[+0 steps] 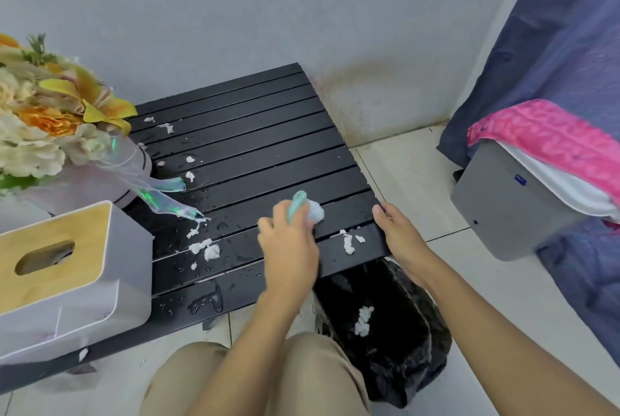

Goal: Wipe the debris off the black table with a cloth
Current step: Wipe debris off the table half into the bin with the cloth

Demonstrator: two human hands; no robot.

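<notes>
**Cloth down on the wet black tabletop**

Holds a bunched teal-and-white cloth (pixel 303 207) in the left hand (pixel 288 248), fingers curled round it, and presses it against the slatted black tabletop (pixel 255 134) not far from the right edge. Clasps that right edge with the right hand (pixel 399 234), thumb lying on top of a slat and the other fingers wrapped over the side.

Leaves a strip of white debris (pixel 349 244) between the two hands, just beside the edge. Shows more white clumps (pixel 205 248) toward the left side of the tabletop, and smaller bits further back near the bouquet (pixel 50 113). Shows water droplets (pixel 206 298) scattered across the near slats, pooled thickest at the front.

Carries a white tissue box (pixel 67 264) with a wooden lid on the near left corner, and the bouquet behind it, ribbon trailing onto the slats. Keeps a black bin bag (pixel 402 348) open on the tiled floor (pixel 412 181) below the near right corner, one white clump inside. Has a grey box (pixel 503 214) draped with pink fabric (pixel 553 144) standing well apart at the right.
</notes>
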